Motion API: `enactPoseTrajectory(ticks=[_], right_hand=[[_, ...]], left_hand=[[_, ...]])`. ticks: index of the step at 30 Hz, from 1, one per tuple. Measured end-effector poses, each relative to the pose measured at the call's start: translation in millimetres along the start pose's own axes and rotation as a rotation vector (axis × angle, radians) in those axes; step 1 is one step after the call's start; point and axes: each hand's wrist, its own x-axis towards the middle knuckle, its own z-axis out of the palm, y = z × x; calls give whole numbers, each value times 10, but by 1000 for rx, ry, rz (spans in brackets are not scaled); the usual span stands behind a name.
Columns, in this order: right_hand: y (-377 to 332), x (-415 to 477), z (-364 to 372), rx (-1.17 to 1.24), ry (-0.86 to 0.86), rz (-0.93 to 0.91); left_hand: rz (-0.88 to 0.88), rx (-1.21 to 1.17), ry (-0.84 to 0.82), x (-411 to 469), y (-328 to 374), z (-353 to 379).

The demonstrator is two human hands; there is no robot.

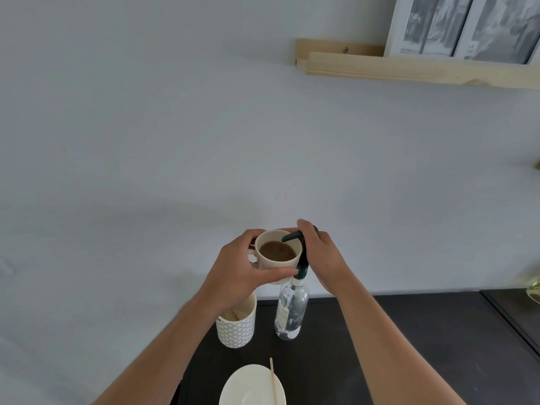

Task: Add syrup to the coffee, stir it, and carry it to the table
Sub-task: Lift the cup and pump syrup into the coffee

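Note:
My left hand (pixel 238 271) holds a cream coffee cup (pixel 270 266) in the air, fingers wrapped round its side by the handle. Brown coffee (pixel 276 250) fills it. A clear syrup bottle (pixel 290 311) stands on the dark counter, right of the cup, with a dark green pump (pixel 301 258) on top. My right hand (pixel 321 258) rests over the pump head, and the pump's spout reaches over the cup's rim above the coffee. Whether syrup is flowing cannot be seen.
A patterned white holder (pixel 235 330) with wooden sticks stands left of the bottle. A cream saucer (pixel 251 387) with a wooden stirrer (pixel 273 381) across it lies at the front. The dark counter (pixel 394 331) meets a white wall. A wooden shelf (pixel 409 68) hangs high on the right.

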Motion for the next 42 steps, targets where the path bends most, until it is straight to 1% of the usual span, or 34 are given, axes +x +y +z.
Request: enactPoseTrajectory(ticks=[8, 17, 21, 24, 27, 31, 36, 38, 42], right_hand=[[108, 49, -12, -15, -33, -30], [0, -8, 8, 26, -24, -35], [-46, -3, -33, 60, -16, -83], [-88, -25, -93, 40, 6, -129], [-73, -87, -187, 63, 34, -123], [228, -176, -320, 117, 91, -45], [915, -364, -361, -7, 149, 88], [1228, -457, -347, -44, 133, 151], [1804, -675, -208, -134, 49, 279]], left_hand=[[-11, 9, -5, -31, -14, 32], [-38, -9, -8, -121, -57, 72], [-57, 10, -8, -192, -110, 88], [-70, 14, -22, -245, -156, 102], [-87, 7, -28, -329, -207, 95], [-109, -25, -39, -508, -309, 99], [-140, -24, -40, -776, -516, 128], [-150, -26, -49, -896, -597, 146], [-189, -14, -72, -1173, -822, 204]])
